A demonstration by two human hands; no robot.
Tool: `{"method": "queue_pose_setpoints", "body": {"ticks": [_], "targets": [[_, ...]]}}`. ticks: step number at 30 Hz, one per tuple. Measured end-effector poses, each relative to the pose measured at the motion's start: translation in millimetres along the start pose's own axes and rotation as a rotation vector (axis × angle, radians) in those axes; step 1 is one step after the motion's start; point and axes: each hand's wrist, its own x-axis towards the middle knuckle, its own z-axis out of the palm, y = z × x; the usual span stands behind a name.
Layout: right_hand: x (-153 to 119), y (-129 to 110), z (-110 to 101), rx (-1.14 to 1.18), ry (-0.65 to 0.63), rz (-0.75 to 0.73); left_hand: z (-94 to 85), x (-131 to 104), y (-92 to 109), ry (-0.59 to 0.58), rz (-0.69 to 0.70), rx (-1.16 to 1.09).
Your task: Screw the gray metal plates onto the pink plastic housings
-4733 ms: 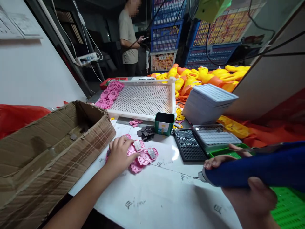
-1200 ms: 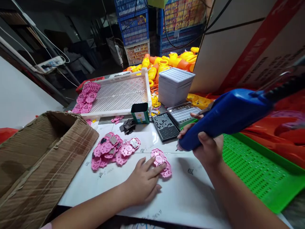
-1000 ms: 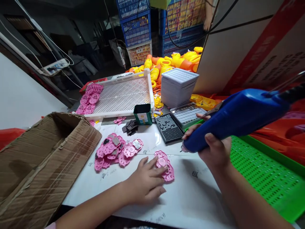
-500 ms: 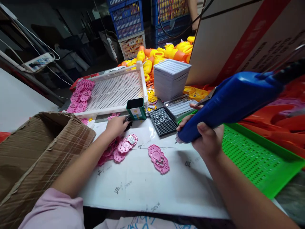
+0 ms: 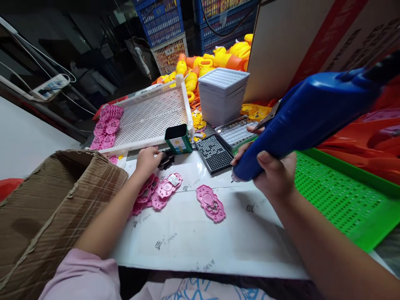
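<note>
My right hand point(image 5: 278, 175) is wrapped around a blue electric screwdriver point(image 5: 300, 121), its tip pointing down and left above the table. A pair of metal scissors point(image 5: 270, 116) sticks out between the fingers of that hand. Beside a small heap of black parts point(image 5: 166, 160), my left hand point(image 5: 148, 161) has its fingers bent together; whatever is in them is hidden. Under its wrist lie several pink plastic plates point(image 5: 146, 193), the top one bearing a silvery piece point(image 5: 173, 179). A single pink plate point(image 5: 211, 203) with small metal parts on it lies flat mid-table.
Behind the black parts stands a green tin point(image 5: 178, 139). A black grid tray point(image 5: 214, 153) of small metal pieces sits beside a stack of white trays point(image 5: 223, 98). A cardboard box point(image 5: 62, 208) flanks the left, a green basket point(image 5: 346, 196) the right. A white crate point(image 5: 146, 114) stands farther back.
My left hand has drawn slightly left, uncovering more of the black parts. The screwdriver stays in my right hand, almost unmoved. The whole view has shifted a little.
</note>
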Motion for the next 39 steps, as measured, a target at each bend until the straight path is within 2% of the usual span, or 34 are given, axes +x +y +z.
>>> {"method": "queue_pose_setpoints", "body": {"ticks": [6,11,15,18,22,25,28,32,39], "targets": [[-0.2,0.0,-1.6,-0.014,-0.005,-0.004,-0.9,2.5,-12.5,0.023,-0.179,-0.255],[0.2,0.6,-1.1,-0.016,-0.001,0.003,-4.5,4.2,-12.7,0.039,-0.208,-0.497],[1.8,0.6,0.4,-0.005,0.002,0.004,-10.6,-1.7,-3.4,0.076,-0.198,-0.676],[2.6,0.4,1.1,-0.009,0.011,0.012,-12.6,-20.3,10.9,0.062,-0.140,-0.798],[2.2,-0.5,2.0,-0.006,0.025,0.017,-6.4,-63.1,38.1,-0.049,-0.067,-0.878],[2.0,-0.5,2.1,0.001,0.031,0.006,4.6,-94.9,57.6,-0.195,0.020,-0.889],[2.8,0.3,1.7,-0.016,0.036,0.004,15.3,-114.2,68.7,-0.371,0.218,-0.810],[4.2,0.5,1.6,-0.023,0.038,-0.002,20.6,-119.8,71.3,-0.505,0.442,-0.632],[2.7,1.2,2.0,-0.018,0.020,-0.013,31.9,-114.8,81.2,-0.513,0.542,-0.393]]}}
